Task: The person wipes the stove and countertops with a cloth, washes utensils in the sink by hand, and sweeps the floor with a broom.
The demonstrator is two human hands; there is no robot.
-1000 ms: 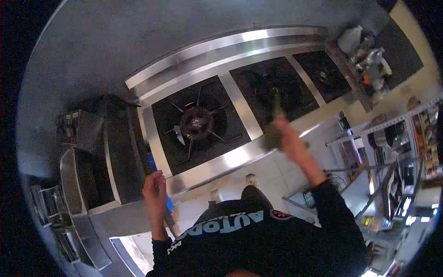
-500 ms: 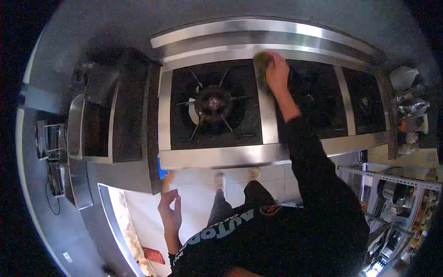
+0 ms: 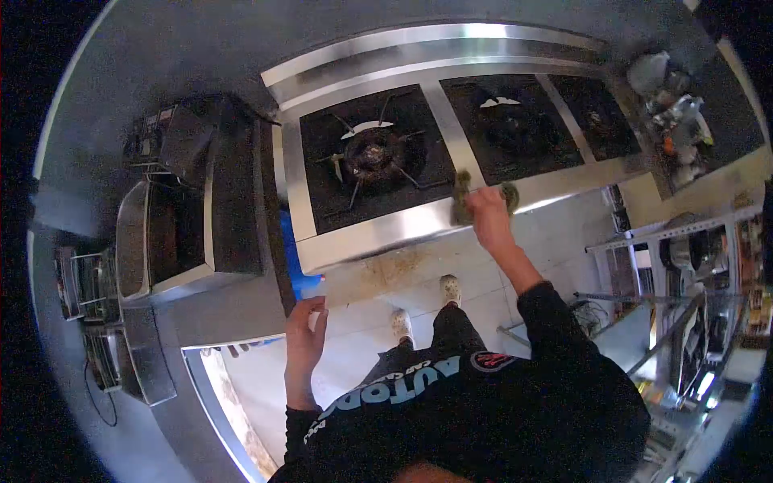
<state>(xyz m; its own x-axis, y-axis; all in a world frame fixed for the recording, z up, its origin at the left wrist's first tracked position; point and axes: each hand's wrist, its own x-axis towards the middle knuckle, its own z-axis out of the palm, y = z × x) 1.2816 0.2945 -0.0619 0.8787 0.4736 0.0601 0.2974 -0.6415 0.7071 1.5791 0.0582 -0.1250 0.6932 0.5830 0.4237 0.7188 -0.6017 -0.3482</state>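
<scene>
My right hand (image 3: 491, 219) is closed around a dark green cloth (image 3: 462, 198), whose ends show on both sides of the fingers. It presses at the front edge of the steel stove (image 3: 411, 223), by the foot of the strip between two burner wells. To the left, my left hand (image 3: 306, 334) hangs below the stove front with thumb and fingers apart, holding nothing visible. A blue object (image 3: 291, 251) with a small red-orange tip is just above that hand, beside the stove's left side; its kind is unclear.
Black burner wells hold a left burner (image 3: 374, 153) with pot supports and a middle burner (image 3: 515, 133). A fryer-like steel unit (image 3: 181, 233) stands at left. Bags and packets (image 3: 676, 121) lie at right, above a metal rack (image 3: 676, 229). Brownish stains (image 3: 394, 266) mark the floor.
My right hand has pulled the cloth from the back of the divider strip down to the stove's front edge. My left hand's thumb has spread, and the view has turned.
</scene>
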